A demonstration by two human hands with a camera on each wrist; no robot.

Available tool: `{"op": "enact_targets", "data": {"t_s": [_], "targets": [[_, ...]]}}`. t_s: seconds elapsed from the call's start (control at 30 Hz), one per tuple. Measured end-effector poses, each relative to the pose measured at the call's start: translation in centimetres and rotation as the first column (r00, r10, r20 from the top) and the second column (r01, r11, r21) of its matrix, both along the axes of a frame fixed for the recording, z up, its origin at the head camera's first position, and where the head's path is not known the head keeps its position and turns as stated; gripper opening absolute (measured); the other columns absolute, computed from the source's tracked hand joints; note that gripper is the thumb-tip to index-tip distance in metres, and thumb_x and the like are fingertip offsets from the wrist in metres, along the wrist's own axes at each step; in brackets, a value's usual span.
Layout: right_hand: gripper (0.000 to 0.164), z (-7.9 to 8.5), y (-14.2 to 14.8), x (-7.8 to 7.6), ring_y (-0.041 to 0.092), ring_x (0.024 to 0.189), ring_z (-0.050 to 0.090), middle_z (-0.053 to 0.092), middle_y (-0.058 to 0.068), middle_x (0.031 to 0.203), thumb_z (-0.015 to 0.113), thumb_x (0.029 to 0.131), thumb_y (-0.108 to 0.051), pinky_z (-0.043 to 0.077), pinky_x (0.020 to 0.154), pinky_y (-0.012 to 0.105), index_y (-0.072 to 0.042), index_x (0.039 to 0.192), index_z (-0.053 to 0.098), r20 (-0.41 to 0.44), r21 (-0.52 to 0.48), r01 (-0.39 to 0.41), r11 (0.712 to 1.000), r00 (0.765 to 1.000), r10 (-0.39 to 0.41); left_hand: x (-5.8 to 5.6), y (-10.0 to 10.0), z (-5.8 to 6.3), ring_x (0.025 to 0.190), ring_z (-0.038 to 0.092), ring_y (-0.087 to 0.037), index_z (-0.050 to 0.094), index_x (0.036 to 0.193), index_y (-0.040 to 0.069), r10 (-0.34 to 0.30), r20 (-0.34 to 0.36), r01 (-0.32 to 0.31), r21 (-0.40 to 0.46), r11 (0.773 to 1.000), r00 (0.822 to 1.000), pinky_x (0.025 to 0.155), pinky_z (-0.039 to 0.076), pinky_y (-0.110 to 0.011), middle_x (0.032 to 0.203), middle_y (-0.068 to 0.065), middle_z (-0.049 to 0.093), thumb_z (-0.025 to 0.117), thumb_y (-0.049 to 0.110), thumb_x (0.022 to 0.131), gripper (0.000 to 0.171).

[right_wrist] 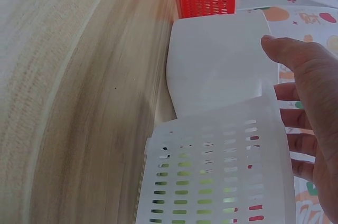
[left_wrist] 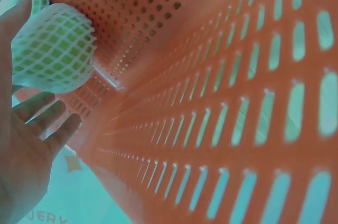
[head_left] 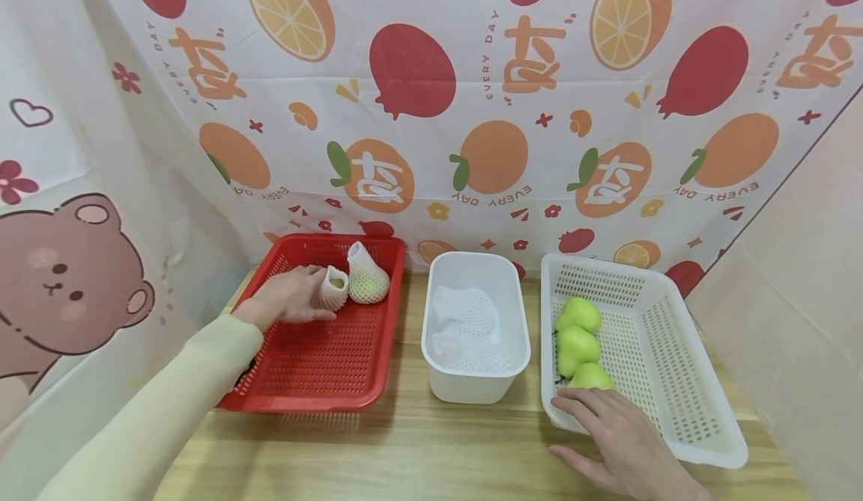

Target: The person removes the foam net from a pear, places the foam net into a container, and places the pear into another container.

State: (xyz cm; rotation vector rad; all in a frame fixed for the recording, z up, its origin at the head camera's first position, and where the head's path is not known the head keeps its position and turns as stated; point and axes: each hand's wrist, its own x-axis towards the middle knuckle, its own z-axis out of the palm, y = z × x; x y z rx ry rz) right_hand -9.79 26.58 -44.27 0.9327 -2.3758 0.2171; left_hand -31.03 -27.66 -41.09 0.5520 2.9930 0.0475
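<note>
In the head view my left hand [head_left: 291, 295] reaches into the red basket [head_left: 323, 404], beside a pear in a white foam net [head_left: 333, 290]. The left wrist view shows that netted pear [left_wrist: 55, 49] between the spread thumb and the loosely extended fingers [left_wrist: 66, 131]. A second netted pear [head_left: 367, 280] leans against it on the right. My right hand [head_left: 623, 441] is over the near left corner of the white basket [head_left: 715, 452], fingertips by the nearest bare green pear [head_left: 589, 376]. Two more green pears, a middle one [head_left: 577, 346] and a far one [head_left: 580, 314], line up behind it.
Between the baskets stands a white tub [head_left: 475, 389] with crumpled white foam nets [head_left: 465, 317] inside. All three containers are on a wooden table [head_left: 431, 448]. A fruit-print curtain [head_left: 431, 149] hangs close behind them, and a bear-print cloth [head_left: 67, 284] hangs at the left.
</note>
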Motion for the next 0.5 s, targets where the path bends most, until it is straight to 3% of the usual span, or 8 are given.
{"op": "enact_targets", "data": {"t_s": [0.23, 0.5], "targets": [[0.059, -0.04, 0.02, 0.00, 0.010, 0.097, 0.073, 0.075, -0.008, 0.116, 0.092, 0.072, -0.053, 0.061, 0.079, 0.035, -0.020, 0.118, 0.075, 0.013, 0.005, 0.009, 1.000, 1.000, -0.009, 0.03, 0.13, -0.37, 0.139, 0.052, -0.049, 0.050, 0.146, -0.002, -0.075, -0.023, 0.073, -0.081, 0.994, 0.997, 0.110, 0.049, -0.065, 0.151, -0.030, 0.054, 0.086, 0.051, 0.080, 0.092], [0.058, -0.11, 0.08, 0.01, 0.010, 0.097, 0.072, 0.075, -0.008, 0.115, 0.091, 0.072, -0.053, 0.061, 0.078, 0.035, -0.021, 0.118, 0.075, 0.016, 0.008, 0.014, 1.000, 1.000, -0.015, -0.52, 0.22, -0.55, 0.128, 0.059, -0.045, 0.054, 0.134, 0.005, -0.143, -0.043, 0.137, -0.125, 0.983, 0.989, 0.104, 0.054, -0.062, 0.141, -0.026, 0.060, 0.091, 0.046, 0.076, 0.080]]}}
